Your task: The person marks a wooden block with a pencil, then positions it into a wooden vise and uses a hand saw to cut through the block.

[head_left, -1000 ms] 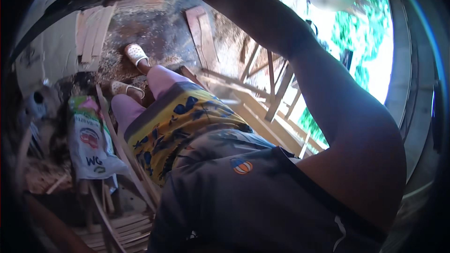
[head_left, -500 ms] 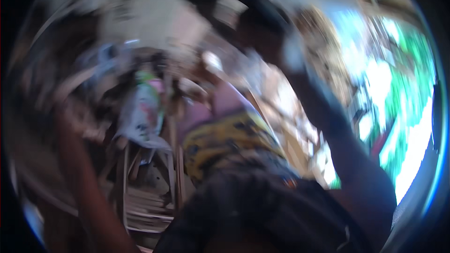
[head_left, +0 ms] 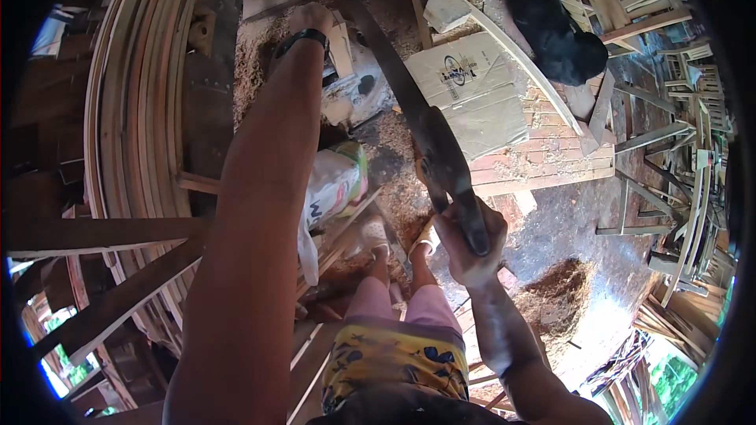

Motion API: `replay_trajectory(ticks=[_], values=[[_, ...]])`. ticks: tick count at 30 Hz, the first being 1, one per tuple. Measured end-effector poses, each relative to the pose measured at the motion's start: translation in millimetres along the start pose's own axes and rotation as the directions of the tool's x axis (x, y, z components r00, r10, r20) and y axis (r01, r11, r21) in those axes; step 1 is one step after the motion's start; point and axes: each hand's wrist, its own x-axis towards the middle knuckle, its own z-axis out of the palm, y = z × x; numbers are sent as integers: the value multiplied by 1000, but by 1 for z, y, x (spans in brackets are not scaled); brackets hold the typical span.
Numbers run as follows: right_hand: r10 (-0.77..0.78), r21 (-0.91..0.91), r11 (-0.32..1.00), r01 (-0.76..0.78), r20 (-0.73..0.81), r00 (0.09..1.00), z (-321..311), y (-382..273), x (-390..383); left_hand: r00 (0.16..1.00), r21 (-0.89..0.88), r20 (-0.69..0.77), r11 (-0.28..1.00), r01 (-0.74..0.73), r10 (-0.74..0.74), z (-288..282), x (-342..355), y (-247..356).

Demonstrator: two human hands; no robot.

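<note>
In my right hand (head_left: 476, 240) is the dark handle of a long saw (head_left: 378, 51), whose blade stretches up to the top edge of the view. My left hand (head_left: 309, 17), with a dark band on the wrist, reaches up beside a pale wood offcut (head_left: 340, 47) left of the blade; its fingers are too hidden to read. Right of the saw, a flattened cardboard piece (head_left: 465, 90) lies on a slatted wooden surface (head_left: 543, 173). A printed white sack (head_left: 331, 189) is partly behind my left forearm.
Long timber strips (head_left: 126, 94) are stacked at left, with diagonal beams (head_left: 118, 232) across the lower left. A black object (head_left: 551, 27) lies at upper right. Wooden chair frames (head_left: 693, 134) crowd the right side. Sawdust (head_left: 555, 299) is heaped on the floor near my feet.
The view has swung round. My right hand, earlier high in the view with the dark tool, is now at center gripping its handle; my left arm has risen from the lower left to the top.
</note>
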Motion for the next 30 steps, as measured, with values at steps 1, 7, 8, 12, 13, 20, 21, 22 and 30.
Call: replay_trajectory(ticks=[1, 7, 8, 12, 13, 20, 21, 22, 30], values=[[86, 18, 996, -86, -7, 996, 6, 2, 1, 997, -109, -28, 992, 70, -73, 1, 0, 0], [-7, -76, 997, 6, -3, 1000, 24, 22, 3, 948, -627, -57, 750, 210, -313, 19, 6, -1], [5, -81, 997, -4, 10, 1000, 24, 26, 4, 949, -641, -28, 734, 223, -313, 21, 7, -2], [-42, -114, 992, 47, 43, 998, 24, 37, 6, 942, -615, -72, 759, 217, -327, 22, 9, -1], [-42, -112, 993, 46, 43, 998, 24, 38, 6, 939, -668, -45, 709, 226, -341, 19, 9, -1], [23, -101, 995, -20, 35, 999, 16, 41, -6, 998, -244, -14, 968, 61, -66, -2, 2, 1], [-85, -225, 970, 97, 63, 994, 14, 42, -10, 1000, -172, 11, 985, 19, -17, -4, 1, 0], [-80, -213, 972, 98, 90, 993, 12, 43, -15, 999, -28, 2, 999, -38, 38, -5, 2, -1], [162, -144, 978, -150, 73, 984, -24, 12, -86, 997, -368, -20, 927, 68, -81, 19, 17, -11]])
